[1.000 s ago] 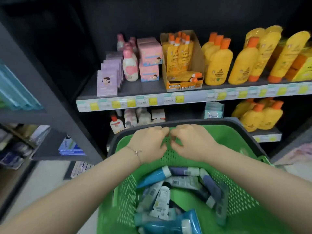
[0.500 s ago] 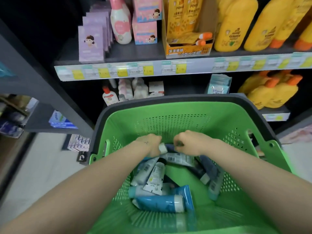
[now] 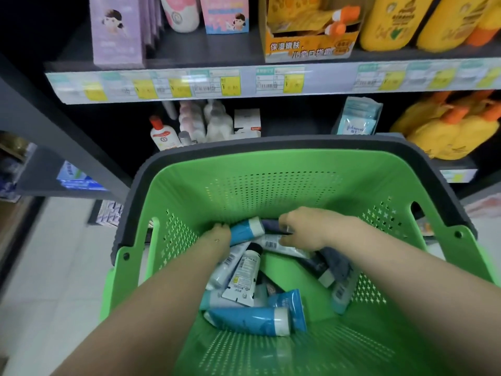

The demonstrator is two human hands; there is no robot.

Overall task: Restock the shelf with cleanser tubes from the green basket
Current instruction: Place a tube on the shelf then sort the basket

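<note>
**Both hands down in the basket, choosing a tube**

The cleanser tubes (image 3: 252,318) all lie in a loose heap on the bottom of the green basket (image 3: 271,180): blue, white and dark ones, crossed over each other, none on the shelf (image 3: 206,50) yet. At the far end of the heap the left hand (image 3: 217,237) presses against a blue tube (image 3: 245,231) with a white cap. Its fingers are hidden under the wrist, so it cannot be told whether they have closed. The right hand (image 3: 306,229) sits just beside it, the two hands apart with the blue tube between them. Its fingers curl down over a dark tube (image 3: 271,225) and its thumb lies by a white barcoded tube (image 3: 271,244). Whether either tube is truly held is not clear.

The step in hand looks like the first pick. To do it well, each hand should settle on one tube from the top of the heap and grip it by the firm cap end, since the soft bodies will likely slip. It should lift straight up so that the crossed neighbours are not dragged along.

Beyond the basket rim, lilac boxes (image 3: 116,31) and yellow bottles (image 3: 385,20) fill the upper board above a price strip (image 3: 271,80), and where the tubes belong cannot be told
</note>
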